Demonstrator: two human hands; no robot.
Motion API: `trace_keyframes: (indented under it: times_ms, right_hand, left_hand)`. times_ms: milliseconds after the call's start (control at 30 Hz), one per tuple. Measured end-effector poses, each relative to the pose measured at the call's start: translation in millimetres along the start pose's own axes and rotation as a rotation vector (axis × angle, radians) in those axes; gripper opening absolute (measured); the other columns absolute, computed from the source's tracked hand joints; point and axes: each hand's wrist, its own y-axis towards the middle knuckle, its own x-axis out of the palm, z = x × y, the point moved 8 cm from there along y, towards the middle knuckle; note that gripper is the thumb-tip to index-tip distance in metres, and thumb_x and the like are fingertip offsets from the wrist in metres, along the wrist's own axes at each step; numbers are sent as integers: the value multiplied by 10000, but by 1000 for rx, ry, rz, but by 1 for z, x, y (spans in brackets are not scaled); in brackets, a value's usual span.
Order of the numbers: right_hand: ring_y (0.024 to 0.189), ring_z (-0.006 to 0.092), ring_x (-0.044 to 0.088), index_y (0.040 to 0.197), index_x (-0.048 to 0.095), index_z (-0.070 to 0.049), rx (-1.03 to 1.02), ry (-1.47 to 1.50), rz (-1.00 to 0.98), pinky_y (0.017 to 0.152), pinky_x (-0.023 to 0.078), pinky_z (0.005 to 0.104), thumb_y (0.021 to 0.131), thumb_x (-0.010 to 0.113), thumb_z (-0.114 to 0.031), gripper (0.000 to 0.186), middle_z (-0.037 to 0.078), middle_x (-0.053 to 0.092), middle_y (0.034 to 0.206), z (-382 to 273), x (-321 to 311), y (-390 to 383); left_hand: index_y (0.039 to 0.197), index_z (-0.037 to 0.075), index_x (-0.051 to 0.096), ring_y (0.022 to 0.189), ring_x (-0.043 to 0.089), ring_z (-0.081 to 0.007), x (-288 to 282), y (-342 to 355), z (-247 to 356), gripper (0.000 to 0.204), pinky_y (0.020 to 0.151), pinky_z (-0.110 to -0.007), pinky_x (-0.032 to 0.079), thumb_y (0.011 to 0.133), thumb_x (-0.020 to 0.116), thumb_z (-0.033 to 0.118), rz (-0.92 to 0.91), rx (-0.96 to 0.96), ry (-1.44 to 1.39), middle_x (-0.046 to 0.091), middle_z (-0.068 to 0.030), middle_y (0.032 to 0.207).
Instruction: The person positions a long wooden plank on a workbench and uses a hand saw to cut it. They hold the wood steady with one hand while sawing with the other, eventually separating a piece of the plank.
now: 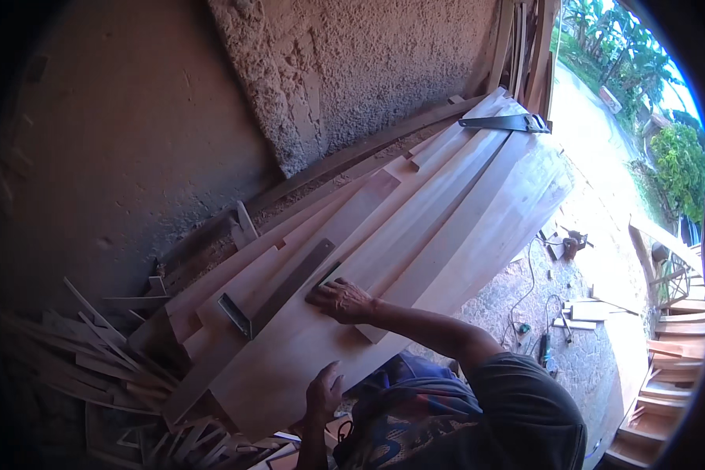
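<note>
My right hand [341, 301] reaches across the pale wooden boards [439, 243] and rests on one, its fingers bent over the end of a thin dark strip [329, 273] that I cannot make out clearly. Below it, my left hand [324, 390] is raised by the near edge of a wide board, fingers apart and curved, holding nothing visible. A dark metal piece [235, 315] with a pale edge lies to the left, beside a narrow greyer plank [296, 278]. A handsaw [501, 122] lies across the far ends of the boards.
A rough wall [352, 70] runs behind the stack. Loose offcuts [94, 360] pile at the left. Power tools [568, 243] with cords and short wood pieces [587, 311] lie on the ground at right. Stacked timber [681, 345] stands at the far right; beyond is a sunlit path with plants.
</note>
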Motion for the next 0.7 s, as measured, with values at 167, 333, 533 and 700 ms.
trace_keyframes:
  times_ms: [167, 333, 533, 700]
  right_hand:
    - [1109, 253, 568, 1232, 616, -170, 266, 119, 83, 901, 440, 423, 920, 628, -272, 328, 55, 604, 1162, 22, -64, -81]
    - [1091, 271, 583, 1168, 669, -153, 584, 10, 287, 889, 451, 441, 894, 663, -201, 278, 54, 638, 1147, 150, -167, -186]
    - [1110, 321, 576, 1148, 672, -126, 998, -251, 402, 911, 468, 448, 893, 648, -195, 265, 95, 630, 1157, 412, -292, -341]
    - [1236, 347, 494, 1356, 511, -143, 1402, -376, 337, 965, 460, 493, 854, 676, -210, 533, 133, 496, 1350, 621, -380, -443]
  left_hand:
    - [1244, 24, 611, 1130, 613, -385, -2, 46, 46, 376, 953, -424, 491, 910, 619, 197, -15, 107, 41, 639, -219, 1212]
    - [1170, 6, 650, 1062, 653, -361, 24, 81, 94, 318, 921, -413, 512, 906, 626, 181, 77, 137, 12, 671, -209, 1147]
    - [1119, 15, 672, 1061, 645, -363, 121, 137, 149, 294, 943, -437, 495, 870, 660, 171, 91, 256, 72, 686, -190, 1119]
    - [1341, 49, 537, 1342, 392, -433, 191, 200, 225, 530, 1109, -561, 294, 856, 674, 213, 77, 206, 381, 482, -249, 1403]
